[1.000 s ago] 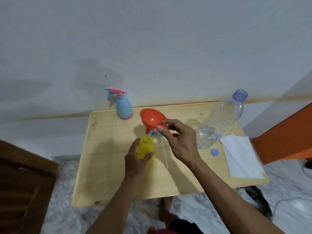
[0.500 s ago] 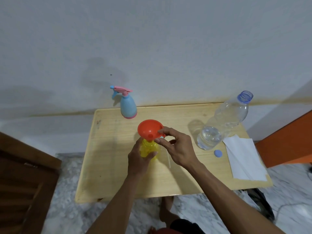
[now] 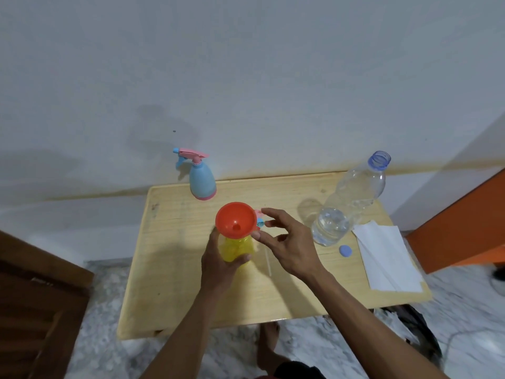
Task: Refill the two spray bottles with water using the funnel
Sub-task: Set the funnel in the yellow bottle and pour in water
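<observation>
A red funnel [image 3: 235, 220] sits upright in the neck of a yellow spray bottle [image 3: 237, 248] near the middle of the wooden table [image 3: 169, 283]. My left hand [image 3: 218, 263] grips the yellow bottle's body. My right hand [image 3: 287, 242] hovers just right of the funnel with fingers spread, holding nothing. The yellow bottle's pink and blue spray head [image 3: 259, 218], with its white dip tube [image 3: 268, 262], lies on the table behind my right hand. A blue spray bottle [image 3: 201, 179] with a pink trigger stands at the table's back edge.
An uncapped clear water bottle [image 3: 347, 203], partly filled, stands at the right back. Its blue cap [image 3: 345, 250] lies beside white paper sheets [image 3: 385, 258] on the table's right side. A brown wooden door [image 3: 35, 310] is at the left, an orange panel [image 3: 464, 225] at the right.
My right hand carried the funnel down into the yellow bottle's neck, then let go and opened. The left hand kept its hold on the bottle.
</observation>
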Available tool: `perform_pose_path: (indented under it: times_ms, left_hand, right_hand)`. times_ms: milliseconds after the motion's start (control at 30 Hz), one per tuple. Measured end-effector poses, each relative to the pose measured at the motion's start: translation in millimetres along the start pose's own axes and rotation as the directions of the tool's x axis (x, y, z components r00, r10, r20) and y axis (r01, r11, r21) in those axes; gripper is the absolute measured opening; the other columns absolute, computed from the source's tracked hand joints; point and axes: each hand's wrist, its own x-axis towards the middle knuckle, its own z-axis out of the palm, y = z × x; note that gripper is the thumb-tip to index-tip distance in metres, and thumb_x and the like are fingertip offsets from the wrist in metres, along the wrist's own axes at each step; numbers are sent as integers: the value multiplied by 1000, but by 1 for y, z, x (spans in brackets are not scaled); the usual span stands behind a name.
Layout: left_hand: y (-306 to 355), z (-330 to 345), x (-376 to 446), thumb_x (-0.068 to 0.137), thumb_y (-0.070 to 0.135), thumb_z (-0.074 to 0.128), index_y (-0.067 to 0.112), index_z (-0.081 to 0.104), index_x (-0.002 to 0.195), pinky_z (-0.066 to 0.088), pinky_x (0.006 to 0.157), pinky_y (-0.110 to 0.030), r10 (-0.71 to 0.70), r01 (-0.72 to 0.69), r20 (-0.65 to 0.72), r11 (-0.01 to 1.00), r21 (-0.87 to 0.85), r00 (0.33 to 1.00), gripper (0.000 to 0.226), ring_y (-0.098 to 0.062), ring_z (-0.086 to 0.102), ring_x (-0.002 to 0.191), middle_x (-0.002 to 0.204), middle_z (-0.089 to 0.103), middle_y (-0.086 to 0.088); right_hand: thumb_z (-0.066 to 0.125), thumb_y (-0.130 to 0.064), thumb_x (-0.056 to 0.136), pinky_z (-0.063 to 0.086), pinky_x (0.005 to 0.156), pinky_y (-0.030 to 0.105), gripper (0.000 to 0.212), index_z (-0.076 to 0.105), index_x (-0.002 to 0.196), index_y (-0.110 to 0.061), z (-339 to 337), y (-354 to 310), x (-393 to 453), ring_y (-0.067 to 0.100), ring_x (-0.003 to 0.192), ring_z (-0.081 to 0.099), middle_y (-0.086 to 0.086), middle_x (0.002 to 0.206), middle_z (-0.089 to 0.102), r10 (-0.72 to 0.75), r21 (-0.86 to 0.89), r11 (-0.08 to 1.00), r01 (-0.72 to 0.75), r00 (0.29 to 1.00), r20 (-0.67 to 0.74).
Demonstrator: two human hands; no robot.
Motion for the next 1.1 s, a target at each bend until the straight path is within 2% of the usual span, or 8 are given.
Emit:
perform_pose_path:
  times_ms: [133,267,467,667,800,933,1033,1100]
  left_hand:
    - [4,-15,-4,42,59,93,32,31,150,42,109,-40,-47,47,4,994,-94,999,128,-10,42,136,151,44,7]
    - [23,-30,-8,43,66,88,31,28,153,35,116,-44,17,-21,-21,984,-178,1000,130,-13,36,142,157,35,3]
    - [67,-33,-5,59,62,86,30,30,152,35,114,-35,139,-142,-35,984,-103,990,112,-8,38,139,152,40,7]
    - [67,-31,-8,61,59,87,34,36,148,39,110,-36,128,-127,7,989,-75,992,104,-10,46,132,143,51,8]
    - [66,-29,-10,53,69,83,35,41,144,45,108,-45,102,-102,2,992,-74,995,106,-11,50,128,136,56,9]
    - [69,-26,-14,59,53,90,27,44,145,49,105,-46,70,-73,-39,994,-75,997,101,-11,54,126,133,59,5]
    - [69,-26,-13,62,42,90,22,45,146,50,104,-44,41,-45,-65,996,-73,997,98,-9,55,122,131,60,2]
    - [70,-25,-12,62,45,92,22,45,146,51,103,-42,35,-40,-65,996,-75,997,99,-1,56,118,129,60,4]
  right_hand:
    - [82,-36,82,55,70,17,48,65,126,-25,-25,1,-13,1,102,65,-13,121,66,59,23,998,-56,980,-192]
    - [81,-34,84,52,68,12,43,64,120,-20,-53,5,-24,8,99,67,-7,116,67,100,20,995,-100,913,-397]
    - [86,-39,77,51,91,38,70,48,132,-18,-83,8,-18,20,101,57,2,122,54,114,10,990,-143,744,-658]
    - [89,-54,66,35,116,45,120,17,157,-24,-104,26,8,21,147,31,0,161,30,180,18,977,-214,769,-613]
    - [93,-48,63,38,103,28,123,15,156,-32,-108,38,19,21,140,42,5,154,43,221,101,975,-197,825,-521]
    - [94,-32,67,38,72,-3,112,20,152,-29,-107,45,28,18,127,51,6,143,51,207,146,977,-153,830,-517]
    - [94,-30,67,38,74,-1,110,21,150,-29,-107,51,35,18,125,53,4,137,55,181,135,983,-128,829,-529]
    - [93,-32,70,43,87,16,106,22,149,-31,-109,54,39,16,120,55,2,131,58,170,132,984,-118,839,-517]
